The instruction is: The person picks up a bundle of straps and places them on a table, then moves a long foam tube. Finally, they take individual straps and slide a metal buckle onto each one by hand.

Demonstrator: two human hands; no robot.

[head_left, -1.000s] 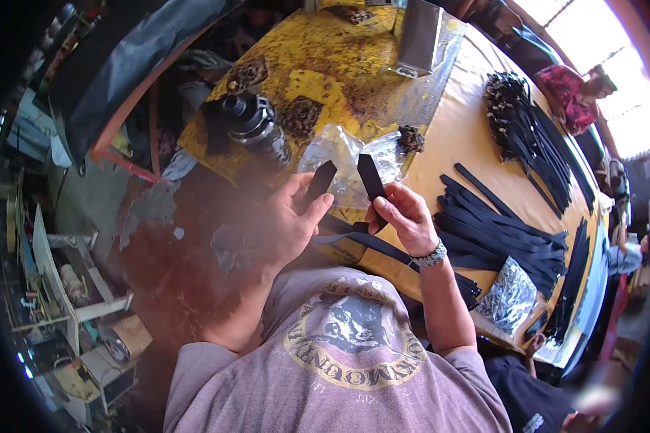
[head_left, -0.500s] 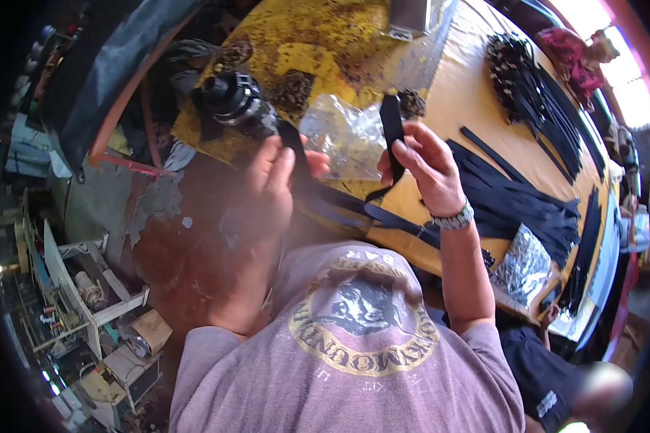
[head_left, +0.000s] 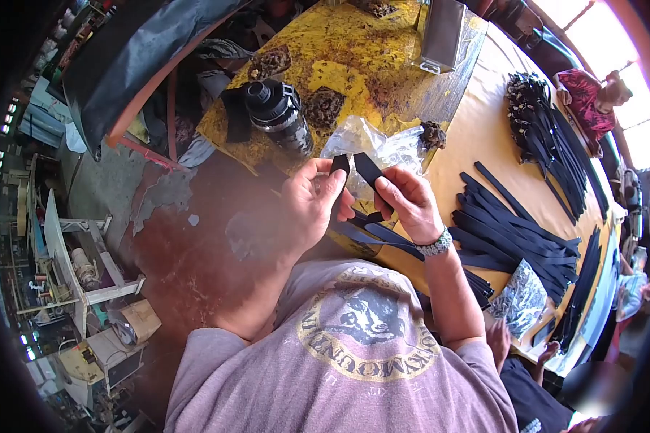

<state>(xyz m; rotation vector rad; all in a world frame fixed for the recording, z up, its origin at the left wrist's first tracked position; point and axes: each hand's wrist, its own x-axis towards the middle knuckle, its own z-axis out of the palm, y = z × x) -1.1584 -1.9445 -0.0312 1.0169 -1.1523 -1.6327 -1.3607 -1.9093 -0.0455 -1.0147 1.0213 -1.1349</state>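
My left hand (head_left: 312, 200) pinches a black strap end (head_left: 341, 166) between thumb and fingers. Close beside it, my right hand (head_left: 412, 206) grips another black strap end (head_left: 367, 170), and the two flat tips point away from me, nearly side by side. Below the hands, dark straps (head_left: 404, 244) trail over the table edge toward my shirt. Just beyond my fingers lies a crumpled clear plastic bag (head_left: 379, 141). A black bottle (head_left: 278, 115) stands past my left hand.
A large pile of dark straps (head_left: 516, 224) covers the tan tabletop (head_left: 469, 137) on the right, with a silvery plastic bag (head_left: 520, 299) nearer me. A metal can (head_left: 443, 36) stands on the stained yellow board (head_left: 354, 50). People (head_left: 592, 97) are at the table's far right and near right.
Both hands have come together, bringing the strap ends from well apart to nearly side by side. The view has shifted slightly, and a person's hands now show at the near right.
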